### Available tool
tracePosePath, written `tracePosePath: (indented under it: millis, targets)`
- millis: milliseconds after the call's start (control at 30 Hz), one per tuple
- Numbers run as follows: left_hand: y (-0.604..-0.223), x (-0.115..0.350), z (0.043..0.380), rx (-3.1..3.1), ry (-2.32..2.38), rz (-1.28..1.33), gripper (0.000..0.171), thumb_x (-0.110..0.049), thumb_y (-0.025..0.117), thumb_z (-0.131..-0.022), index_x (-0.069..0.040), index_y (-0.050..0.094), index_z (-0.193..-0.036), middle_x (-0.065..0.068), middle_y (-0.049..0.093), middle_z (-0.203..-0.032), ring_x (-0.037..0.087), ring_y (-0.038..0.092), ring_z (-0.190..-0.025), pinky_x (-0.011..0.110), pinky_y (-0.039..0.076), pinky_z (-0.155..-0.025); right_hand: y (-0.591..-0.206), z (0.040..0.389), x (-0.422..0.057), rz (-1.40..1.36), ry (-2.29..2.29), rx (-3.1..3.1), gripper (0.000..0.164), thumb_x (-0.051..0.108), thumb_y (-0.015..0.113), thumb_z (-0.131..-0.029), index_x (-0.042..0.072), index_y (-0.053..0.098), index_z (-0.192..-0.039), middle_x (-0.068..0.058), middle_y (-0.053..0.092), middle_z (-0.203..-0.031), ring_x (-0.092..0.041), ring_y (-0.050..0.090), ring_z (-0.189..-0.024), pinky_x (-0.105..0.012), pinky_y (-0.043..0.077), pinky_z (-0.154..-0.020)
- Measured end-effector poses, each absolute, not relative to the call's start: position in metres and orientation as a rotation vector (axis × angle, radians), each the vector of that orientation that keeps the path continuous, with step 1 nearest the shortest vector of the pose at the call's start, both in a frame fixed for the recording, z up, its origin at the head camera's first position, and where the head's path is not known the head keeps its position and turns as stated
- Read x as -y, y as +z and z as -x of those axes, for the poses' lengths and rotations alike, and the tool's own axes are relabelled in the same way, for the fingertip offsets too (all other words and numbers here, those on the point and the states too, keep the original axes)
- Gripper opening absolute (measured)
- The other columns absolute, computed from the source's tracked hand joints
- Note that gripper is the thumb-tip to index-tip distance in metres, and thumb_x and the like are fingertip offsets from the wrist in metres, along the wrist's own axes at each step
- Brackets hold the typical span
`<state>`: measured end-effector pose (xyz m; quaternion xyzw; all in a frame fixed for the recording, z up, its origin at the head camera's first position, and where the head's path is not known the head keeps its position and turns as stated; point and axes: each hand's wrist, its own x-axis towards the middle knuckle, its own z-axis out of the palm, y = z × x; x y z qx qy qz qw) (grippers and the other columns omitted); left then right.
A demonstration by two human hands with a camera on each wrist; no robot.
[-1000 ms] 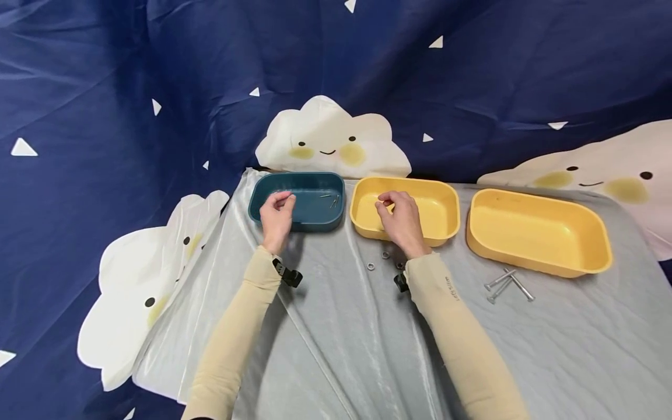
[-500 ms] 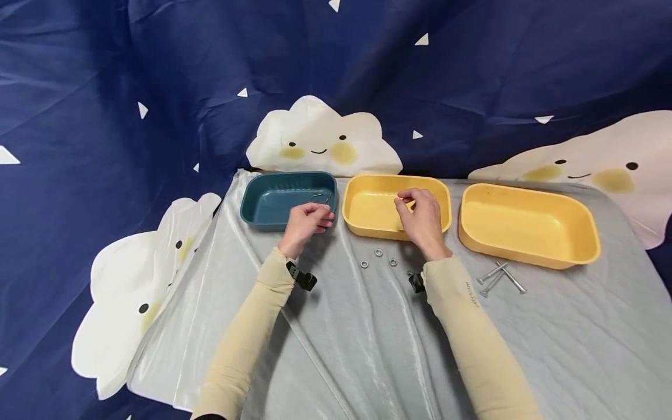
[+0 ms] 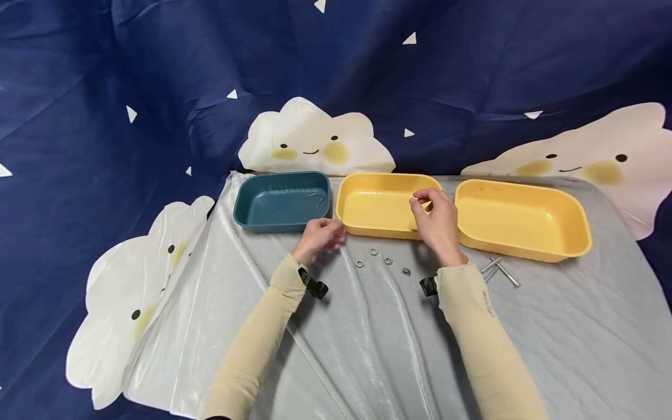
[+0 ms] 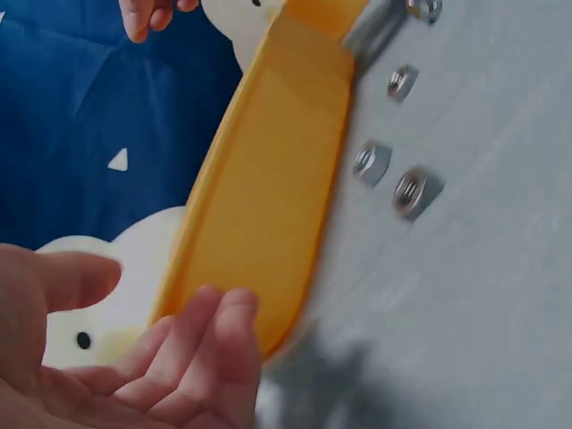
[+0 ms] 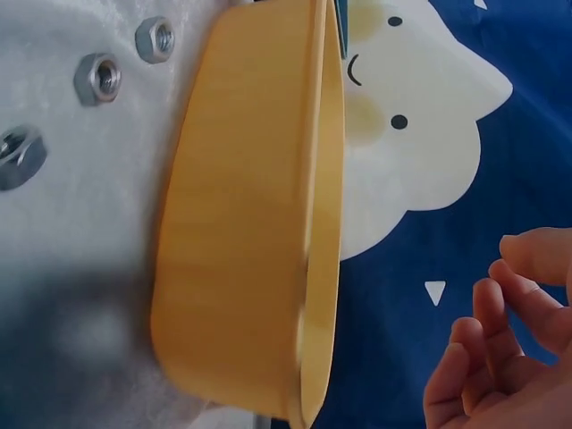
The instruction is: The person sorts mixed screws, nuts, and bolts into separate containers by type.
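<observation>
My left hand (image 3: 319,238) hovers at the near left corner of the middle yellow box (image 3: 378,232), holding nothing. In the left wrist view its thumb stands apart from the relaxed fingers (image 4: 223,340). Over the right end of that same box is my right hand (image 3: 440,226), fingers loosely bent. The right wrist view shows no object between its thumb and fingertips (image 5: 487,290). Several metal hex nuts (image 3: 374,251) lie on the grey cloth in front of the middle box, between the two wrists.
A teal box (image 3: 262,228) with several small thin screws or nails (image 3: 320,202) stands at left. To the right is a larger yellow box (image 3: 525,251), bolts (image 3: 506,273) lying before it, partly behind the right sleeve. A blue cloud-print curtain (image 3: 446,87) hangs behind.
My left hand has moved from over the teal box rightward to the middle box's corner. My right hand has shifted right across the middle box, uncovering the nuts. The head view has turned slightly.
</observation>
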<state>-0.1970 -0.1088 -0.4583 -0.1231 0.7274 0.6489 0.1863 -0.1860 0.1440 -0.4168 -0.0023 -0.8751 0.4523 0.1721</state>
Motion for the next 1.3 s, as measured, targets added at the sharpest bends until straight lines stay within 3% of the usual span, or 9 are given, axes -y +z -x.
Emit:
tracePosePath:
  millis: [267,433,867,1133,1300]
  targets:
    - [-0.471,0.098,0.198,-1.887,2.050,0.497,0.026,-0.020,0.057,-0.097,0.000,0.059,-0.114,0.011,0.068,-0.095,0.008,0.064,-0.068,0.020,0.054,-0.058,-0.421,0.174,-0.155,0.055,1.319,2.450,0.018,0.014,0.062,-0.093,0.001,0.067,-0.104,-0.015,0.065,-0.096,-0.019,0.049,-0.078,-0.022,0.037,-0.071]
    - [-0.476,0.096,0.200,-1.656,2.170,0.598,0.019,-0.023,0.057,-0.097,-0.005,0.059,-0.103,0.002,0.066,-0.081,0.008,0.065,-0.065,0.019,0.054,-0.059,-0.424,0.164,-0.160,0.138,1.359,2.425,0.020,0.017,0.062,-0.093,0.001,0.068,-0.104,-0.012,0.063,-0.092,-0.009,0.047,-0.074,-0.015,0.036,-0.066]
    - [-0.489,0.096,0.208,-1.409,2.275,0.669,0.017,-0.024,0.066,-0.092,-0.008,0.060,-0.092,0.000,0.066,-0.072,0.011,0.066,-0.066,0.018,0.055,-0.058,-0.443,0.140,-0.179,0.233,1.593,2.418,0.024,0.020,0.061,-0.095,0.001,0.066,-0.109,0.012,0.059,-0.084,-0.002,0.051,-0.076,-0.010,0.042,-0.065]
    - [-0.492,0.096,0.212,-1.366,2.329,0.650,0.008,-0.014,0.065,-0.091,-0.006,0.063,-0.093,-0.001,0.066,-0.066,0.010,0.065,-0.063,0.017,0.055,-0.059,-0.461,0.131,-0.184,-0.004,1.572,2.593,0.026,0.019,0.060,-0.096,-0.001,0.064,-0.111,-0.013,0.065,-0.098,-0.004,0.054,-0.079,-0.010,0.044,-0.069]
    - [-0.493,0.097,0.212,-1.363,2.344,0.629,0.012,-0.011,0.065,-0.091,-0.003,0.063,-0.100,-0.001,0.066,-0.066,0.010,0.066,-0.063,0.017,0.055,-0.060,-0.453,0.121,-0.177,-0.117,1.612,2.692,0.023,0.009,0.059,-0.095,-0.007,0.062,-0.112,-0.021,0.064,-0.094,-0.009,0.055,-0.074,-0.014,0.046,-0.062]
